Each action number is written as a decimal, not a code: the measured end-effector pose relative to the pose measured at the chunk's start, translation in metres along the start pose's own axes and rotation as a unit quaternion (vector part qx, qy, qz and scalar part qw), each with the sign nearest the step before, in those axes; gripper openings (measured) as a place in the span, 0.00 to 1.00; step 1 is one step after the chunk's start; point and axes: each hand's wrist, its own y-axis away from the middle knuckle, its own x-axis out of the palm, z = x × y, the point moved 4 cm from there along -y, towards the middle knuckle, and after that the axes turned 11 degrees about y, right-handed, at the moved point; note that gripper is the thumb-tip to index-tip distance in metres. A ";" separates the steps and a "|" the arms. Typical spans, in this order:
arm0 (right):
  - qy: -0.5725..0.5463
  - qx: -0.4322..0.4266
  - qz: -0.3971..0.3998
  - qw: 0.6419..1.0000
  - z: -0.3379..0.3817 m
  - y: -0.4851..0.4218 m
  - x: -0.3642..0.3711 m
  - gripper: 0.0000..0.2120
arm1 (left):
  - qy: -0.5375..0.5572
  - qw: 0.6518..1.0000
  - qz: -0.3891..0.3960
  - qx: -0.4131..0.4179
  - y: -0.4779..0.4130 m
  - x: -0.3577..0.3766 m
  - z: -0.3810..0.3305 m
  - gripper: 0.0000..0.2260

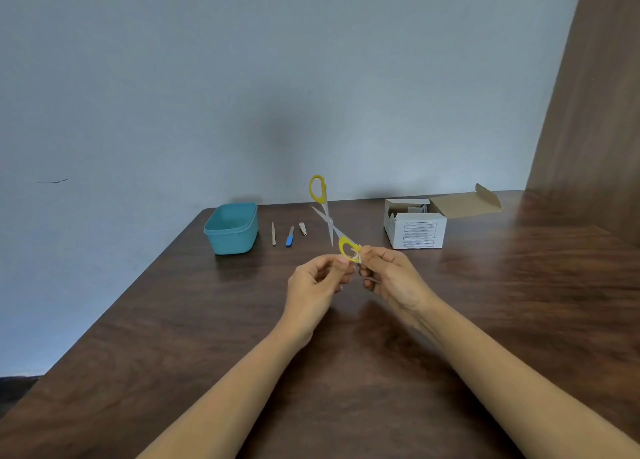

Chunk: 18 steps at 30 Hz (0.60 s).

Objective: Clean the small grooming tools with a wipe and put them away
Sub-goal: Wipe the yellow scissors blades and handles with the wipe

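Glossy dark wood-grain table (pixel 485 320); matt teal plastic tub (pixel 231 228); cardboard box (pixel 415 228); scissors (pixel 329 221), seemingly metal blades, yellow plastic loops.

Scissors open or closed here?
Open. The scissors form an X, blades apart; one yellow loop stands high, the other is pinched between the left hand and the wipe in the right hand.

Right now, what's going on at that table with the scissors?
A person holds yellow-handled scissors above the table, blades spread open. The left hand has its grip on the lower handle loop, while the right hand pinches what looks like a small white wipe against that loop. A wooden stick, a blue-handled file and a nail clipper lie in a row on the table, right of the teal tub. An open white box stands further right.
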 end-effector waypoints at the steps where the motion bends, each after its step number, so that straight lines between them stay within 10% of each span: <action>1: -0.006 0.005 -0.004 1.000 -0.001 0.001 0.002 0.13 | 0.000 1.000 -0.005 0.004 0.001 -0.001 -0.001 0.05; 18: 0.079 -0.040 -0.089 0.992 0.004 0.009 -0.003 0.05 | -0.180 0.979 -0.019 0.098 0.002 -0.008 -0.016 0.09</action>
